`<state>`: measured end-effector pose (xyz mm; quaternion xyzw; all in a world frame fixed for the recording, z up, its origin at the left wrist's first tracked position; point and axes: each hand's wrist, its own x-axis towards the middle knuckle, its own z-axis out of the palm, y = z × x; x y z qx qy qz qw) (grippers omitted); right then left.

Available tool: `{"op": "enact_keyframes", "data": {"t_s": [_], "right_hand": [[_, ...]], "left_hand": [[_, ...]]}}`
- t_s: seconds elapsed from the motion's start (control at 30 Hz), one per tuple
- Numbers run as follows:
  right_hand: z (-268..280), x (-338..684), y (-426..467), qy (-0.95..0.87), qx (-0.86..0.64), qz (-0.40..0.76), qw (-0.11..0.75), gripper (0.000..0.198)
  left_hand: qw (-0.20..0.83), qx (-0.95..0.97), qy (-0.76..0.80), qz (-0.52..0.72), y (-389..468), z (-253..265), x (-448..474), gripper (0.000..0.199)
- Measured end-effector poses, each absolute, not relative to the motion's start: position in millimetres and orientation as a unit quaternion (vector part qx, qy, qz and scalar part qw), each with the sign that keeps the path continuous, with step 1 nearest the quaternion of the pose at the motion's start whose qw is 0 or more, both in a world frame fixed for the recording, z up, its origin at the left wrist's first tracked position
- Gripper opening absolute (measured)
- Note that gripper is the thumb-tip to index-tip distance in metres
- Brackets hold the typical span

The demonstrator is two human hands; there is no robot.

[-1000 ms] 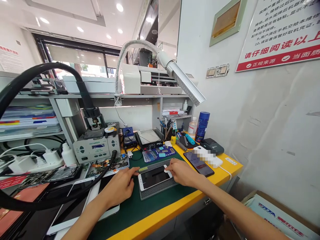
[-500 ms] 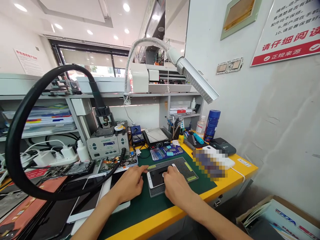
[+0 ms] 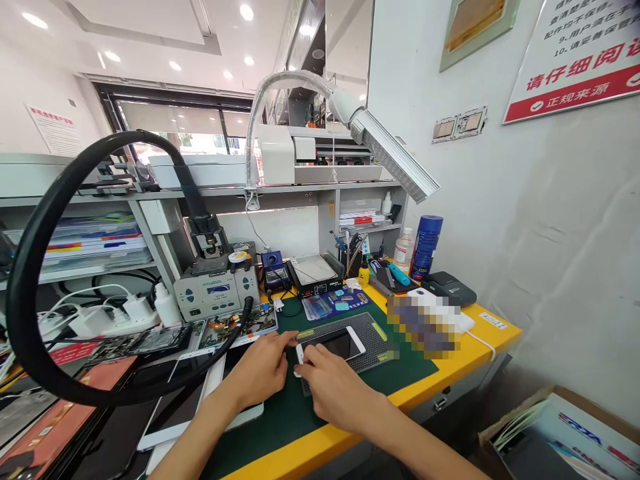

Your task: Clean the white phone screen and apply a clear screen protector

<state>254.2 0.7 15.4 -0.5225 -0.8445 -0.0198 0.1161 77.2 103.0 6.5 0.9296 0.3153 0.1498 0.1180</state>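
Observation:
A white-framed smartphone (image 3: 345,343) with a dark screen lies face up on a grey perforated mat (image 3: 373,327). My left hand (image 3: 265,363) has its fingers curled, with the fingertips gripping the phone's upper left corner. Over the phone's left end, my right hand (image 3: 335,383) is closed in a pinch. A small white wad (image 3: 298,374), perhaps a wipe, shows at its fingertips, by the phone's lower left edge. The right hand covers part of the phone's left end.
The green work mat (image 3: 280,427) covers the yellow bench. A hot-air station (image 3: 215,293) stands at the back left, its black hose (image 3: 20,267) looping across. Phones and tablets crowd the left; an opened circuit board (image 3: 235,330) sits near my left hand. A lamp (image 3: 395,157) hangs above.
My right hand has slid left along the phone, from its middle to its left end, uncovering the right part of the screen. The left hand stays at the corner.

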Motion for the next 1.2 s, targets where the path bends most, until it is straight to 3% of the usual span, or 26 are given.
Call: {"op": "enact_keyframes", "data": {"t_s": [0.1, 0.2, 0.33, 0.53, 0.83, 1.07, 1.2], "right_hand": [[24.7, 274.1, -12.1, -0.864, -0.475, 0.06, 0.157, 0.033], [32.6, 301.3, -22.6, -0.814, -0.487, 0.189, 0.254, 0.037], [25.8, 342.4, -21.6, -0.678, -0.625, 0.184, 0.341, 0.033], [4.1, 353.0, -14.1, -0.639, -0.708, 0.117, 0.276, 0.036], [8.3, 303.6, -13.0, -0.67, -0.735, -0.053, 0.09, 0.043], [1.7, 249.2, 2.7, -0.695, -0.711, -0.091, 0.064, 0.039], [-2.4, 226.3, -0.7, -0.753, -0.646, -0.07, 0.103, 0.036]], "left_hand": [[0.12, 0.928, 0.318, 0.151, 103.0, 6.4, 77.4, 0.052], [0.117, 0.929, 0.316, 0.153, 102.9, 7.2, 77.4, 0.05], [0.12, 0.93, 0.317, 0.142, 102.5, 9.3, 76.7, 0.051], [0.122, 0.929, 0.323, 0.136, 101.9, 11.2, 77.6, 0.051], [0.127, 0.93, 0.321, 0.126, 100.3, 12.6, 76.6, 0.052], [0.106, 0.932, 0.321, 0.13, 97.5, 15.9, 79.2, 0.054], [0.102, 0.933, 0.319, 0.133, 98.3, 13.2, 78.2, 0.054]]}}
